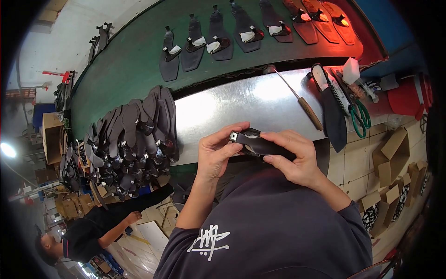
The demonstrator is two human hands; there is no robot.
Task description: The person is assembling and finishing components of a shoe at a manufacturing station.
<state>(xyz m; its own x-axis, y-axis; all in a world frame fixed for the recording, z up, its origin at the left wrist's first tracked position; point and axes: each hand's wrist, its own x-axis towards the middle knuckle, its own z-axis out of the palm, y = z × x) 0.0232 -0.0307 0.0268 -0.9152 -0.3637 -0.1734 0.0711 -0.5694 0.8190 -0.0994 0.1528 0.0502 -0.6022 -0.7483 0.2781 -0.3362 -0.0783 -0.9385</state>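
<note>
Between my two hands, in front of my chest, is a dark sandal sole piece (260,145) with a small pale metal-like fitting at its left end. My left hand (214,151) pinches it near that fitting, thumb below and fingers over the far edge. Toward the other end, my right hand (296,156) grips it with thumb and fingers. Part of the piece is hidden behind my fingers. Beyond my hands lies a shiny metal worktop (223,107).
Many dark soles (134,121) are heaped left. On the green conveyor (125,69), more soles (218,37) carry black straps and white wads, red-lit at right. A wooden-handled hook tool (310,113), green-handled scissors (360,118) and cartons (390,156) are right. A co-worker (90,237) is lower left.
</note>
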